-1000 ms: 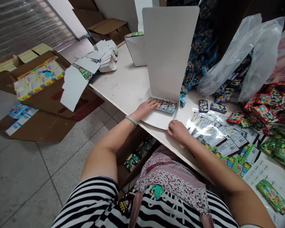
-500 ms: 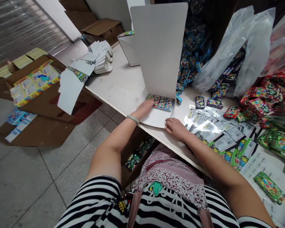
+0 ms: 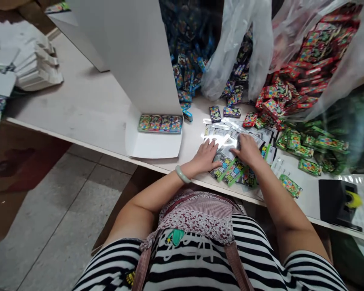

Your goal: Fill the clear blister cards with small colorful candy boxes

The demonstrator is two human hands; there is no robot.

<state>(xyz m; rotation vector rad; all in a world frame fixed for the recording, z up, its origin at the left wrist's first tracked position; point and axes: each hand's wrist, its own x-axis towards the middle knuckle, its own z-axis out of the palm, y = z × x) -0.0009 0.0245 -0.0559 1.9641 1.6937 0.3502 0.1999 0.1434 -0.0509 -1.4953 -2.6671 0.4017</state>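
Observation:
My left hand (image 3: 204, 158) lies palm down with fingers spread on the left part of a layer of glossy printed plastic sleeves (image 3: 226, 163). On the same sleeves rests my right hand (image 3: 249, 150), its thumb apart from the bent fingers; the fingertips are partly hidden. The sleeves overlap each other and have green and black lower ends with lettering. To the left of my hands stands a white carton (image 3: 153, 146) with its tall lid raised. A row of small colourful packets (image 3: 160, 123) sits inside it, and neither hand touches the carton.
Behind my hands, plastic bags (image 3: 221, 68) hold heaps of small blue and purple boxes. Red boxes (image 3: 279, 95) and green packets (image 3: 294, 139) are piled at the right. A black tape dispenser (image 3: 336, 202) stands far right. Stacked white cartons (image 3: 36, 64) sit at the left.
Both my hands have left the carton and moved right onto the plastic sleeves. My left hand no longer touches the packets in the carton. The view has turned to the right.

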